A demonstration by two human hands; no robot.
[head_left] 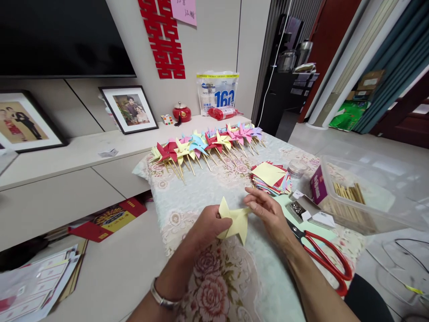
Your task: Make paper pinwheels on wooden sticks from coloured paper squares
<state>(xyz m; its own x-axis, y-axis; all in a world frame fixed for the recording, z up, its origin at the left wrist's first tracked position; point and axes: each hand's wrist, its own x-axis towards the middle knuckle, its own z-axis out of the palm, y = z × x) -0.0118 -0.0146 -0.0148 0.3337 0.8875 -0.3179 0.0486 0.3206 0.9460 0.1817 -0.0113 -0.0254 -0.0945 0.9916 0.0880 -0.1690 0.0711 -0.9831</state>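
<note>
Forearms flank the yellow pinwheel above the cloth: left hand pinches it; right hand curls at one tip, grip unclear. Folding seems underway; next likely needs a steady centre.

The surface is covered with a pale floral cloth, patterned with large roses at the near end. Across the far end, pinwheels in red, yellow, blue, pink and purple are laid close together in a row. To their right, a stack of coloured paper squares is placed just beside a round clear container. Nearer, pale green paper is overlapped by a small open box and red-handled scissors. A clear plastic box is set at the right edge.
</note>
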